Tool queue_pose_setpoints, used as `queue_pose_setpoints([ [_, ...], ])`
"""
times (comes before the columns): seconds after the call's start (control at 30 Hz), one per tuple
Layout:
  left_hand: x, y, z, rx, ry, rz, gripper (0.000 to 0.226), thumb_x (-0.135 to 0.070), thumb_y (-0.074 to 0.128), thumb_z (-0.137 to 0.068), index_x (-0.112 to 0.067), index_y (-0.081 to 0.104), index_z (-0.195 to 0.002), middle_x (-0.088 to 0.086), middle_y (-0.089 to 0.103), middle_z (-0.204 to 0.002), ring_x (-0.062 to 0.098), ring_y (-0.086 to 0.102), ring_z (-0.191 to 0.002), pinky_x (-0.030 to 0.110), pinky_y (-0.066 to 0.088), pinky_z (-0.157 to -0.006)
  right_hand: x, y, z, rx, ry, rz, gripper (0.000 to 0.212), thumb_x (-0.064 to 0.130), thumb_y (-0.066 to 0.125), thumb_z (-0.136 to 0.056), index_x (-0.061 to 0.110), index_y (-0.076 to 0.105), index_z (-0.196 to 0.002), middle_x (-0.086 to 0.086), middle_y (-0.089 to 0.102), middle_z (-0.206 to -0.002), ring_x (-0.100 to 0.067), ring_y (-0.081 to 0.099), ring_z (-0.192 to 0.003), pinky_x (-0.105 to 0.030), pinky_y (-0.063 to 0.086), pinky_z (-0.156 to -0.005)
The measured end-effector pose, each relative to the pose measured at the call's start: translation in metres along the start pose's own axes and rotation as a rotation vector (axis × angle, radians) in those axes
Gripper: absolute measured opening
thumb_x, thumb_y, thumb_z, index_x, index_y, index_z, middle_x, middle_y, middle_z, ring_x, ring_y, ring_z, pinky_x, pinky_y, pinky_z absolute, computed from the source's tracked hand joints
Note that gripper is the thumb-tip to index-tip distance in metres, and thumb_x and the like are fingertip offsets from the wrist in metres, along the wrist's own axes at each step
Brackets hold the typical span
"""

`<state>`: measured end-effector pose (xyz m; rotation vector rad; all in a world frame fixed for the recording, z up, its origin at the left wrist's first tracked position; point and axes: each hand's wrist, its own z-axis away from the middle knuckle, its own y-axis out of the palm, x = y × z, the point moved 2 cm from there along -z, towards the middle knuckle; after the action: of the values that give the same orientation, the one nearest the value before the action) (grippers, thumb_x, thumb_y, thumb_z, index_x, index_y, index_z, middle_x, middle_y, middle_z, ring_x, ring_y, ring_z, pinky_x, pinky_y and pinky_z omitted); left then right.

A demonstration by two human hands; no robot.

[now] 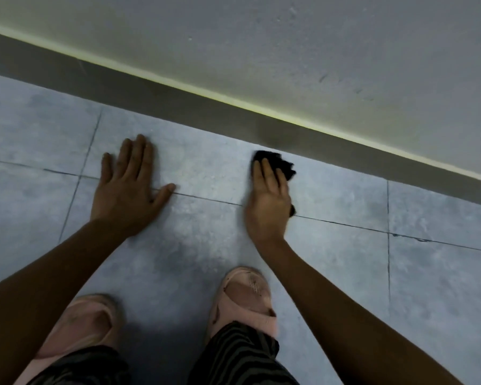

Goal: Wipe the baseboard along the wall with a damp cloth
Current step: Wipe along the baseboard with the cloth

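A grey baseboard (195,107) runs diagonally from upper left to right along the foot of a pale wall (289,45). My right hand (270,201) holds a small black cloth (282,163), which sticks out past my fingertips just short of the baseboard's lower edge. A darker patch shows on the baseboard (270,132) right above the cloth. My left hand (131,184) lies flat on the floor, fingers spread, well to the left of the cloth and holding nothing.
Grey-blue floor tiles (442,273) with dark grout lines cover the ground. My two feet in pink slippers (247,298) (86,326) stand close behind my hands, with striped trouser legs below them.
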<state>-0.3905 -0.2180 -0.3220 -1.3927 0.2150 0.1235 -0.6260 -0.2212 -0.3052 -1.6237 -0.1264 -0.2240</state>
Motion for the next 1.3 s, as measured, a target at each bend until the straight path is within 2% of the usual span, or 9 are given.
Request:
queue_pose_setpoints([
  [0.23,0.014,-0.002,0.001,-0.014,-0.057,-0.006,0.086,-0.066,0.007,-0.085,-0.010,-0.002,-0.151,0.010,-0.004,-0.159,0.023,-0.007,-0.145,0.043,-0.007,-0.115,0.065,0.014,-0.012,0.093,-0.482,-0.113,0.059,-0.001,0.052,-0.076,0.017,0.055,-0.133,-0.001,0.054,-0.138,-0.030,0.048,-0.127,-0.038,0.048,-0.088],
  [0.43,0.015,-0.002,-0.003,0.003,-0.072,-0.024,0.089,-0.069,0.005,-0.083,-0.013,-0.006,-0.150,0.008,-0.008,-0.159,0.024,-0.009,-0.145,0.044,-0.008,-0.115,-0.032,-0.002,-0.025,-0.028,-0.109,0.026,0.055,0.005,0.036,-0.079,0.009,0.057,-0.130,-0.010,0.057,-0.134,-0.037,0.053,-0.118,-0.042,0.045,-0.097],
  [0.67,0.014,0.003,-0.006,-0.018,-0.090,-0.023,0.086,-0.067,0.006,-0.085,-0.013,-0.004,-0.151,0.007,-0.006,-0.160,0.023,-0.009,-0.146,0.045,-0.007,-0.116,-0.031,-0.005,-0.057,0.152,-0.660,0.220,0.060,-0.005,0.054,-0.072,0.007,0.056,-0.131,-0.011,0.059,-0.132,-0.035,0.056,-0.116,-0.040,0.049,-0.095],
  [0.83,0.012,0.003,-0.006,-0.047,-0.079,-0.002,0.085,-0.066,0.011,-0.086,-0.013,-0.005,-0.151,0.007,-0.006,-0.159,0.022,-0.009,-0.145,0.044,-0.007,-0.116,0.069,0.013,-0.081,0.182,-0.998,0.248,0.056,0.004,0.031,-0.083,0.011,0.054,-0.134,-0.006,0.054,-0.138,-0.029,0.051,-0.126,-0.035,0.051,-0.092],
  [0.9,0.017,0.000,-0.004,-0.080,-0.124,0.014,0.084,-0.066,0.014,-0.088,-0.013,-0.007,-0.150,0.007,-0.009,-0.158,0.022,-0.010,-0.145,0.044,-0.008,-0.115,0.093,0.015,-0.091,0.173,-1.061,0.357,0.054,0.007,0.028,-0.087,0.014,0.051,-0.136,-0.005,0.052,-0.140,-0.026,0.050,-0.126,-0.034,0.048,-0.092],
  [0.97,0.026,-0.006,-0.003,-0.108,-0.190,0.042,0.084,-0.065,0.014,-0.088,-0.011,-0.008,-0.149,0.009,-0.008,-0.159,0.023,-0.008,-0.145,0.044,-0.007,-0.116,0.101,0.009,-0.098,0.127,-1.185,0.479,0.049,0.010,0.034,-0.085,0.015,0.064,-0.124,-0.004,0.063,-0.127,-0.025,0.061,-0.112,-0.031,0.051,-0.081],
  [1.1,0.049,-0.015,-0.001,-0.109,-0.250,0.053,0.086,-0.066,0.012,-0.087,-0.010,-0.007,-0.149,0.009,-0.008,-0.158,0.022,-0.010,-0.145,0.044,-0.008,-0.116,0.057,-0.016,-0.107,0.032,-1.433,0.789,0.037,0.014,0.042,-0.089,0.007,0.070,-0.112,-0.004,0.070,-0.115,-0.024,0.065,-0.103,-0.033,0.039,-0.080],
  [1.2,0.065,-0.018,-0.001,-0.075,-0.285,0.050,0.088,-0.068,0.010,-0.085,-0.011,-0.009,-0.149,0.009,-0.011,-0.158,0.022,-0.013,-0.145,0.046,-0.007,-0.117,0.011,-0.034,-0.114,-0.025,-1.479,1.027,0.037,0.017,0.055,-0.083,0.005,0.067,-0.115,-0.004,0.069,-0.117,-0.020,0.063,-0.108,-0.036,0.036,-0.085],
  [1.3,0.071,-0.016,-0.002,-0.027,-0.307,0.074,0.091,-0.071,0.005,-0.082,-0.012,-0.013,-0.149,0.009,-0.015,-0.157,0.023,-0.016,-0.144,0.047,-0.005,-0.117,0.006,-0.032,-0.112,0.004,-1.390,1.224,0.057,0.020,0.066,-0.073,0.010,0.052,-0.127,0.002,0.064,-0.126,-0.013,0.058,-0.117,-0.038,0.035,-0.090],
])
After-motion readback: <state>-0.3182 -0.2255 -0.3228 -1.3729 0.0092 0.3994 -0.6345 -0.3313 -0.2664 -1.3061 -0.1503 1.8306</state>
